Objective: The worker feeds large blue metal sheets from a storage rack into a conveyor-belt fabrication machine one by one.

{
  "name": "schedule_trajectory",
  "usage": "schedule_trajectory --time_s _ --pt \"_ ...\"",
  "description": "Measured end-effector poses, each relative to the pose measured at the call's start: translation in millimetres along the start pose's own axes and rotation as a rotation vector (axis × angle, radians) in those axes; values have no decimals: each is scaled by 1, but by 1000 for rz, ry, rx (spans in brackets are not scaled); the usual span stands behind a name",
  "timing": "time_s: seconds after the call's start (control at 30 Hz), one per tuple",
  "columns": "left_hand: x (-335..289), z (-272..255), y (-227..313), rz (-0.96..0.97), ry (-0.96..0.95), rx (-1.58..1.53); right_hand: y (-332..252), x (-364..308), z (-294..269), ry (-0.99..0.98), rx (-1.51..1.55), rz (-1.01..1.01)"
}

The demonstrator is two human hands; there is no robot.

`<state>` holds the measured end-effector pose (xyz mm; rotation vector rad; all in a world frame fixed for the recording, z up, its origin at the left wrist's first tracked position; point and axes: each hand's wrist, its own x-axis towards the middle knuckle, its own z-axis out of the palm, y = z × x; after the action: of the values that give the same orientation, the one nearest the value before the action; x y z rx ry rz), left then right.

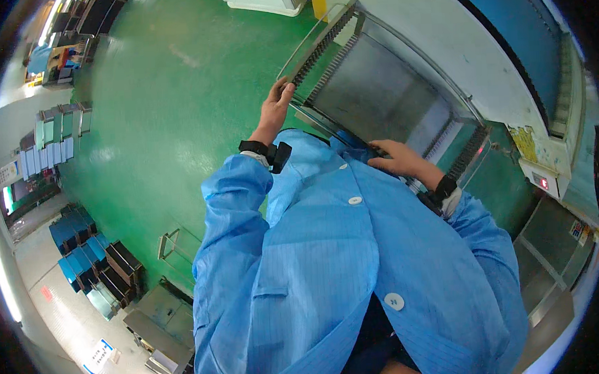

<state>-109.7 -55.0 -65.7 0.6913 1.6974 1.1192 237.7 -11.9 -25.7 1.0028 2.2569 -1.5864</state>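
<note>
A metal rack trolley (409,28) with slotted, toothed side rails stands in front of me, and a grey flat panel (381,76) shows inside its frame. My left hand (275,111) is closed round the trolley's left near corner, by the end of a toothed rail. Close to my jacket, at the trolley's near side, my right hand (402,159) has its fingers bent and the thumb a little apart. A dark, narrow edge (351,140) lies at those fingertips; my hand and jacket partly hide it. Both wrists wear black straps.
Right of the trolley stands a pale machine (467,39) with a blue top and a small red display (544,183). A white cabinet (264,0) is at the far side. Stacked blue and black bins (88,253) line the left, beside a small metal frame (172,245) on the green floor.
</note>
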Motion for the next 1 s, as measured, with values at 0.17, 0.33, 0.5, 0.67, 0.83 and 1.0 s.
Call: schedule_trajectory --time_s 0.17,0.33,0.5,0.67,0.83,1.0 --pt "9 -3 -8 4 -37 -37 17 2 14 125 -126 -55" --pt "24 1 -25 115 -3 -70 -2 1 13 182 -191 19" --pt "24 2 -34 101 12 -28 14 5 18 220 -219 -50" --pt "6 11 -1 55 48 6 15 1 21 260 -187 -91" --pt "5 8 4 79 45 132 7 4 19 281 -198 -61" --pt "13 7 -9 83 31 82 26 11 22 242 -243 -8"
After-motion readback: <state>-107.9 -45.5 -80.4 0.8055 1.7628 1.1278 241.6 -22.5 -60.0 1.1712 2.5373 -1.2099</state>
